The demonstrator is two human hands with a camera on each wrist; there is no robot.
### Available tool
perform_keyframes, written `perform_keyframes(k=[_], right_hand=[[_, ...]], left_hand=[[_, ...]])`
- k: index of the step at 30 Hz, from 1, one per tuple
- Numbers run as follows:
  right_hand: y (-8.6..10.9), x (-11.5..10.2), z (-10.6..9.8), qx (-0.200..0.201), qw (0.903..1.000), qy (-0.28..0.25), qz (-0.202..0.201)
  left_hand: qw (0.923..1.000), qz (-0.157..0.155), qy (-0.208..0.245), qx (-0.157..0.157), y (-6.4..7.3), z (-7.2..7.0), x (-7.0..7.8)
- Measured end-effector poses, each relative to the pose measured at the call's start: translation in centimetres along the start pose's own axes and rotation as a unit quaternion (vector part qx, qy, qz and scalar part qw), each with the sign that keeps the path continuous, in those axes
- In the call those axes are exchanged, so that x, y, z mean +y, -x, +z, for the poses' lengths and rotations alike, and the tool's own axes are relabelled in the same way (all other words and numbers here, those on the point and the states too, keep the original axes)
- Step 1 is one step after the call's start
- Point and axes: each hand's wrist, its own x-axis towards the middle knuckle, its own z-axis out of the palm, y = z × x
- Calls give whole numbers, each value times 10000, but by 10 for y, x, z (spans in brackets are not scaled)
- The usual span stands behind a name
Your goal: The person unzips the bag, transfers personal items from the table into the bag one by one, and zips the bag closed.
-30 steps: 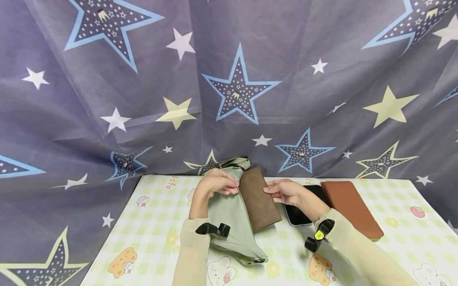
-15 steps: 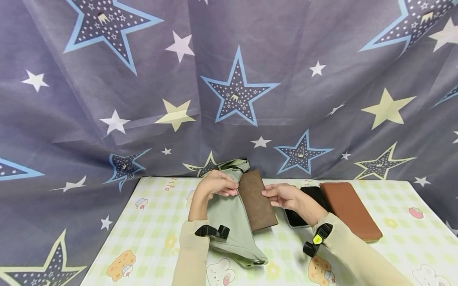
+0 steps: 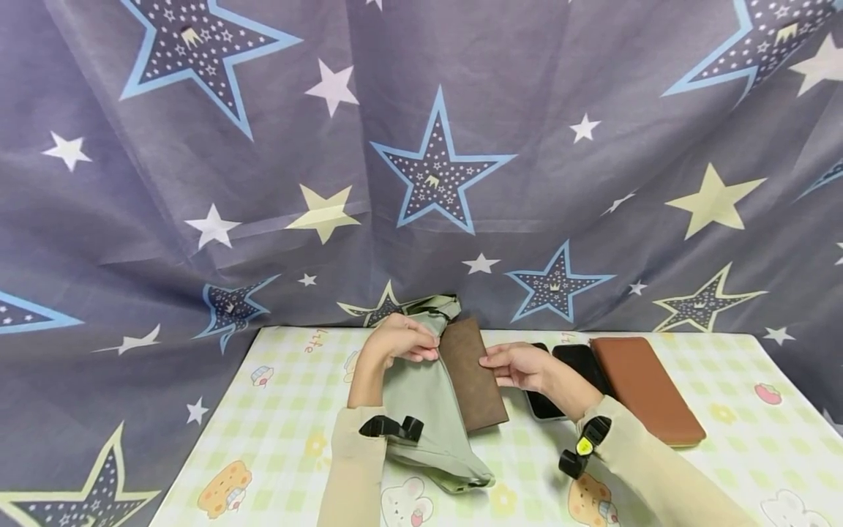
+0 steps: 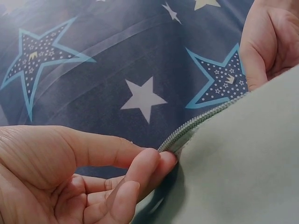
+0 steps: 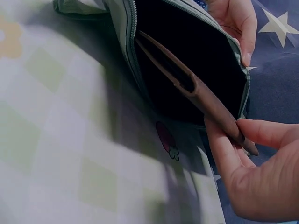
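A sage-green zippered bag point(image 3: 424, 410) stands near the back of the table, its mouth facing right. My left hand point(image 3: 403, 338) pinches the bag's zipped edge, thumb against fingertips, as the left wrist view shows close up. My right hand point(image 3: 516, 366) holds a brown folded wallet point(image 3: 470, 377) by its outer edge, thumb on one side and fingers on the other. In the right wrist view the wallet point(image 5: 201, 93) reaches into the bag's gaping mouth point(image 5: 191, 28), its fold facing the camera. The bag's interior is dark.
Right of the bag lie a black-screened phone point(image 3: 545, 407), partly under my right hand, and another flat black thing point(image 3: 582, 364). Beside them is a reddish-brown zip case point(image 3: 648, 388). A starry curtain point(image 3: 421, 241) hangs behind the checked tablecloth point(image 3: 283, 439).
My right hand and the wallet have shifted slightly left and down, a little closer against the bag's mouth. The left hand keeps its pinch on the edge.
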Motion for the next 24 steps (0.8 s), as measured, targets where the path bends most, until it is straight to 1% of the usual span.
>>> perform_keyframes(k=[5,8,9,12,15,16,17,24], right_hand=[[3,1,2,48,9998,202,-7],[6,2,1,-72,9998,154,-81],[4,5,-3,-236,9996,77,-147],[3,5,-3,-388,9991,26,-143],[0,7,-2,-283,9996,40,-61],[2,5,2,-125,9999,99,18],[1,5,2,-78,9999,108,56],[0,7,1,-5,9997,91,248]], left_hand=[[10000,24,18,-13,0,1,0],[10000,74,18,-34,0,2,0],[10000,80,23,-33,0,3,0],[9999,86,57,15,0,2,-1],[9999,85,59,34,0,2,-2],[9999,90,44,25,0,2,-2],[10000,83,35,13,0,2,-2],[10000,10,37,-66,-1,3,-2]])
